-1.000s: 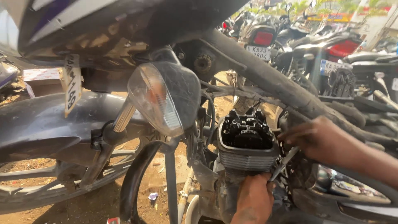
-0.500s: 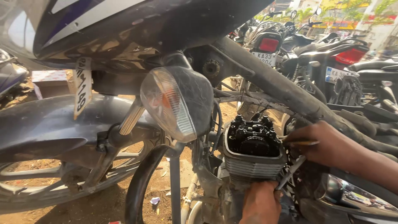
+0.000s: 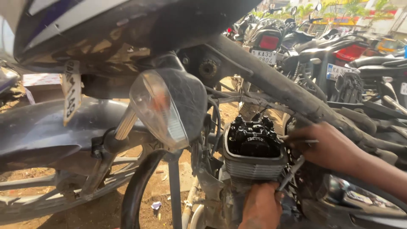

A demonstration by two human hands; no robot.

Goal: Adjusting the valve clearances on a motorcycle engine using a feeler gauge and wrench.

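Open cylinder head (image 3: 253, 142) of motorcycle seen at centre, black valve gear exposed above finned grey block. Right hand (image 3: 328, 146) laid against head's right side, thin metal tool (image 3: 306, 141) pinched in fingers (image 3: 296, 138). Left hand (image 3: 260, 208) placed below engine, second slim metal rod (image 3: 290, 174) held slanting upward. Clear turn-signal lamp (image 3: 163, 108) just left of engine. Front wheel (image 3: 55, 186) at lower left. Parked motorcycles (image 3: 322, 46) ranged behind, upper right.

hands: 2, bare | left hand (image 3: 260, 208): grimy, no glove | right hand (image 3: 328, 146): bare forearm, no sleeve
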